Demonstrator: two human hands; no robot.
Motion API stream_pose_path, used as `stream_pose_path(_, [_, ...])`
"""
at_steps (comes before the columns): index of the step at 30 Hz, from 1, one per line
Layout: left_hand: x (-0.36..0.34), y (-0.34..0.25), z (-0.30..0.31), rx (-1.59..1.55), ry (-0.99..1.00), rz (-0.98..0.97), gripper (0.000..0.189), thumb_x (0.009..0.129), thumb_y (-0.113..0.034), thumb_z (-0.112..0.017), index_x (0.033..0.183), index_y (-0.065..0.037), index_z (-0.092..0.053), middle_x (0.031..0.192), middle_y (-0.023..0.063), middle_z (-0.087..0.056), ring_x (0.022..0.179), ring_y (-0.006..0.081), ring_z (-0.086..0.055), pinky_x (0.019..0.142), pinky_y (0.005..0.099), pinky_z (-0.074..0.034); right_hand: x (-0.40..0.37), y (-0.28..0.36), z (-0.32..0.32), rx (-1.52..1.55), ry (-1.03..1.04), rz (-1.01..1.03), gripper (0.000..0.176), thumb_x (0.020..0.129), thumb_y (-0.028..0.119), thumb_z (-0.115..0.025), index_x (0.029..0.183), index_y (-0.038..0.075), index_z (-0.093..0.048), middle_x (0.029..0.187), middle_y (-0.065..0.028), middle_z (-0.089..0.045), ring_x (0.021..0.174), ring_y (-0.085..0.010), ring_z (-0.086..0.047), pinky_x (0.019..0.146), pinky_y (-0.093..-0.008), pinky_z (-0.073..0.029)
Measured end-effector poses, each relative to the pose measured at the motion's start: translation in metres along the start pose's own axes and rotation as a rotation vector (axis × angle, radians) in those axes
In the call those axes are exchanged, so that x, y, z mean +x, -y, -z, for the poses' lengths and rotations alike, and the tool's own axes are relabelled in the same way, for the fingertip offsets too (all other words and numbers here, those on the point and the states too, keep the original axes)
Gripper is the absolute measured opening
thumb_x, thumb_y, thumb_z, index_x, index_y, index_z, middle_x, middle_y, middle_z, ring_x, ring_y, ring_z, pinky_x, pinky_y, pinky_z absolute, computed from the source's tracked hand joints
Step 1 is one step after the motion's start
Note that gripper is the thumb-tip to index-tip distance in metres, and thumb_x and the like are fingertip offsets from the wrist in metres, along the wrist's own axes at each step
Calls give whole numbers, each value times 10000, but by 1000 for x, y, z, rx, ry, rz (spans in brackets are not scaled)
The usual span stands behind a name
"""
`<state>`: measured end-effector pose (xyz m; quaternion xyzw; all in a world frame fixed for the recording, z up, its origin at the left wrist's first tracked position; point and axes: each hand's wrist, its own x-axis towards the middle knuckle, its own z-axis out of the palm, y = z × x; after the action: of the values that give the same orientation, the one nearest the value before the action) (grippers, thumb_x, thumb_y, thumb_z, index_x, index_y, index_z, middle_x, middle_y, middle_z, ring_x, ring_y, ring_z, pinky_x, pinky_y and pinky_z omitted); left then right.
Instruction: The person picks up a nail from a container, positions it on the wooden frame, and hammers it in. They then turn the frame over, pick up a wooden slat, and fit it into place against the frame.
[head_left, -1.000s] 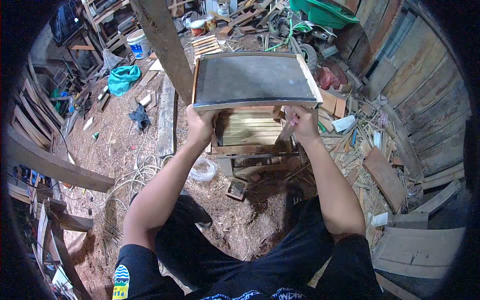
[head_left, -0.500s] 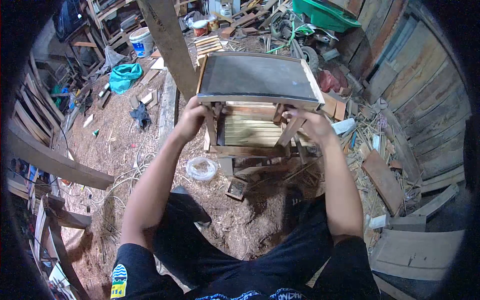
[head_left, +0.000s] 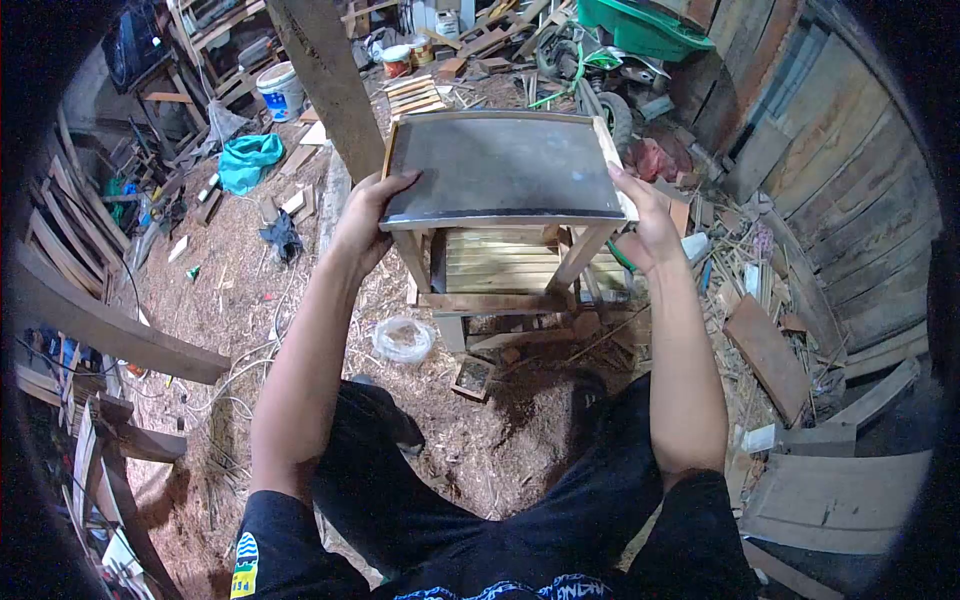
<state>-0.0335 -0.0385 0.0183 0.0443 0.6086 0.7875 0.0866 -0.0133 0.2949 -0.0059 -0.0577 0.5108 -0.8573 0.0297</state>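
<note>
A wooden frame with a dark grey flat top (head_left: 505,165) and pale wooden edging stands in front of me on wooden legs. My left hand (head_left: 368,222) grips its left near corner, the thumb over the top surface and the fingers underneath. At the right near corner my right hand (head_left: 648,225) clasps the edge, thumb along the top and fingers below. Under the top, light wooden slats (head_left: 500,262) show between the legs, above a lower crossbar (head_left: 495,301).
A clear plastic bag (head_left: 402,340) and a small wooden box (head_left: 472,378) lie on the shavings-covered floor. A thick post (head_left: 335,90) rises behind the frame on the left. Wood scraps (head_left: 768,355) are piled on the right. A motorbike (head_left: 600,70) stands at the back.
Both hands have shifted from the legs under the top to its side edges, thumbs now above. The top sits slightly lower and further left in view.
</note>
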Motion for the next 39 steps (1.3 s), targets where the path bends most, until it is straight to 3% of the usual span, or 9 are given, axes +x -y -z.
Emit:
stream_pose_path(9, [-6,-2,-6,72,36,-153,555,939,-269,-642,1359,45,-458,1245,138,-599,1096,203,-607,960,325,-479,-23,6,4,-251,60,137,303,910,186,-625,1126,-26,-606,1060,-54,-640,932,-137,-616,869,-292,-480])
stream_pose_path(11, [4,19,-30,-88,-156,-292,644,990,-518,-505,1315,39,-521,1246,139,-587,1102,205,-568,918,343,-467,1,-30,1,16,-376,349,301,935,290,-600,1007,0,-631,953,-5,-608,850,-121,-562,816,-272,-438])
stream_pose_path(13, [5,24,-37,-92,-332,-154,741,996,-609,-407,1241,69,-579,1151,149,-626,1038,199,-586,887,333,-469,0,-33,-8,-357,-524,381,608,967,578,-487,752,12,-547,696,6,-472,720,-133,-433,632,-331,-338])
stream_pose_path(17, [7,46,-41,330,-503,-268,805,1002,-642,-327,815,80,-630,697,76,-573,718,163,-510,702,335,-438,5,-34,-9,-581,-695,333,717,989,624,-397,853,-50,-602,743,-42,-540,747,-159,-479,693,-332,-386])
stream_pose_path(20, [15,65,-33,338,-500,-429,760,1017,-603,-352,739,66,-581,662,44,-533,679,134,-456,647,333,-409,21,-55,13,-606,-762,410,717,1011,611,-358,844,-32,-629,754,-27,-553,736,-153,-488,715,-325,-415])
stream_pose_path(23, [14,64,-30,360,-444,-450,810,1011,-629,-317,999,113,-640,893,104,-668,809,159,-568,782,311,-464,16,-53,2,-574,-779,529,679,1030,583,-334,751,-2,-538,698,-11,-473,675,-144,-418,649,-350,-378])
stream_pose_path(26, [21,70,-22,299,-421,-580,784,1010,-626,-329,1015,86,-655,919,93,-681,829,157,-581,800,320,-470,2,-45,-10,-428,-649,513,594,1057,454,-367,1158,-93,-573,1152,-167,-619,1086,-248,-566,951,-362,-416])
stream_pose_path(33, [16,69,-26,148,-307,-621,731,1032,-582,-308,1130,77,-609,985,88,-655,905,152,-572,819,325,-462,9,-51,-3,-372,-642,700,609,1055,506,-321,1127,-40,-580,1089,-93,-616,996,-165,-562,903,-310,-425])
stream_pose_path(39, [18,40,-10,-356,-6,-270,910,935,-757,-258,1395,6,-440,1324,166,-575,1192,294,-556,1065,431,-397,2,-55,3,-336,-589,723,662,1043,521,-322,1184,-80,-563,1149,-164,-618,1083,-224,-572,954,-363,-422])
